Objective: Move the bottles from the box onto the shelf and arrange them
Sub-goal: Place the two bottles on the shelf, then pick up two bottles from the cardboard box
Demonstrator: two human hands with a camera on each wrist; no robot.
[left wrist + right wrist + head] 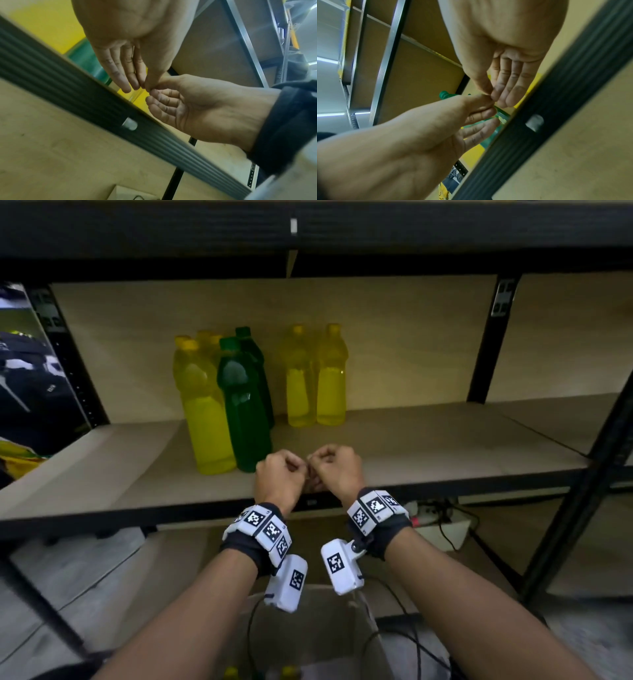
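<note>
1. Head view: the left hand point(279, 475) and right hand point(337, 469) meet knuckle to knuckle over the near edge of the shelf point(428, 446), a pale chipboard deck on a dark metal frame. Both look loosely curled and carry no bottle; I judge this a pause between trips, not a grasp. On the shelf's left stands a tight cluster of yellow bottles point(205, 419) with two green bottles point(245, 412) beside them, smooth translucent plastic with narrow necks and screw caps. A pair of yellow bottles point(315, 381) stands apart to the right, nearer the back wall, side by side and upright, so the sorting looks part done. Below, between the forearms, the cardboard box point(308, 631) shows yellow caps at its bottom edge, so bottles seem left to move.

2. Left wrist view: the left hand's fingers point(123, 75) are fairly straight and pressed together, thumb tip touching the right hand's fingertips point(154, 94). Nothing is held. The ribbed dark shelf rail point(102, 108) runs diagonally, with yellow and green plastic behind.

3. Right wrist view: the right hand's fingers point(510, 86) hang relaxed, touching the left thumb; both palms are bare. A green cap point(444, 94) peeks behind.
</note>
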